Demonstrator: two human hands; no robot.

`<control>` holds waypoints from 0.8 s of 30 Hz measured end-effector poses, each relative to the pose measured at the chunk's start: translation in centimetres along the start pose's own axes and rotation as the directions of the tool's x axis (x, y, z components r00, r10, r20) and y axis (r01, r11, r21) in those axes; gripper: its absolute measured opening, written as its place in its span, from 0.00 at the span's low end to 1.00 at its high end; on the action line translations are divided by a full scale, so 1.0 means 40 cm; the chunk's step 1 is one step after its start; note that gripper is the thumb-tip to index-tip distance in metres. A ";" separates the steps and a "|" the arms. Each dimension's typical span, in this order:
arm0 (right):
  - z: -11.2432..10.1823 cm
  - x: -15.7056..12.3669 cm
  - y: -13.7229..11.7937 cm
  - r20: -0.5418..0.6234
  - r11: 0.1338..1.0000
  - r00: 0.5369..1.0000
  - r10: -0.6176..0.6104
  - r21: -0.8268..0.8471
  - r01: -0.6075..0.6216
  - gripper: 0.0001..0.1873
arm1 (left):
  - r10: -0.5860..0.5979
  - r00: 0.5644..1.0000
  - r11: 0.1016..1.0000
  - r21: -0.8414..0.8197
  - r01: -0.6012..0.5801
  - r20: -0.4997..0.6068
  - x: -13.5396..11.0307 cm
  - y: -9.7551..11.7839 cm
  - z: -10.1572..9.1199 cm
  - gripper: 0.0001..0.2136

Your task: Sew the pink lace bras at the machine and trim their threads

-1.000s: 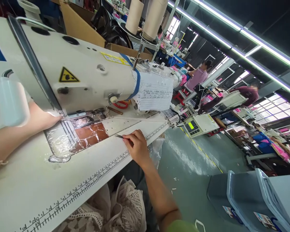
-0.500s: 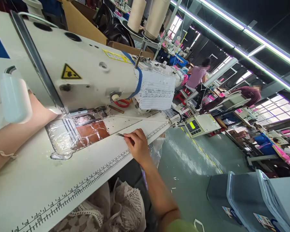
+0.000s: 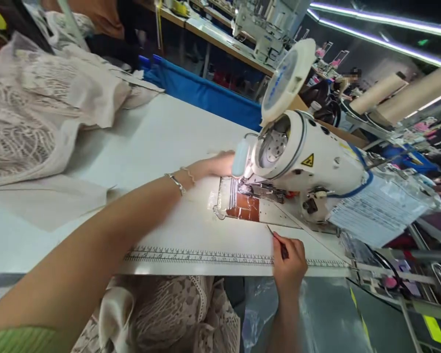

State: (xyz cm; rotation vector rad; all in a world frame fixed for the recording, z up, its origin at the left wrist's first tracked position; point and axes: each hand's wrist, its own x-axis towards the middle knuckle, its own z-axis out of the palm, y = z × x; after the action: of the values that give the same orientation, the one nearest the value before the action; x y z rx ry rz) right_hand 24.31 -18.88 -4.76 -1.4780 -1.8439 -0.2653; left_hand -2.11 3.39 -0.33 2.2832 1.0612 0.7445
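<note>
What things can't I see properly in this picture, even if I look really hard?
All in the head view:
Left hand: fingertips hidden behind the pale blue guard.
Pointed tool: partly covered by the right hand.
Paper: writing too small and blurred.
Lace cloth at bottom: cut off by the lower edge.

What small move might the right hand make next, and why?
Perhaps the right hand should bring its thin pointed tool nearer the machine head: the left hand is beside that head, whereas the tool's tip stands apart from it.
</note>
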 end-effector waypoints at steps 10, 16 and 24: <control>0.000 -0.005 0.002 -0.015 0.989 0.995 -0.101 -0.110 0.099 0.06 | -0.040 0.999 0.998 -0.037 0.040 0.006 -0.003 -0.032 0.021 0.01; -0.014 0.011 0.014 0.033 0.974 0.984 -0.174 -0.144 0.177 0.11 | -0.106 0.994 0.987 -0.124 0.102 -0.026 0.007 -0.052 0.031 0.04; 0.035 0.200 0.076 0.105 0.981 0.988 -0.115 -0.144 0.130 0.16 | -0.189 0.977 0.966 -0.197 0.167 -0.102 0.008 -0.047 0.034 0.05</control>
State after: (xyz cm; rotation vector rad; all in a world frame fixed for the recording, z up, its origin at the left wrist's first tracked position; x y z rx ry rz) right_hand 26.04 -11.08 -1.33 -1.5029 -2.0345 -0.4070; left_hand -2.03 4.44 -2.43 1.9764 1.1806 0.8762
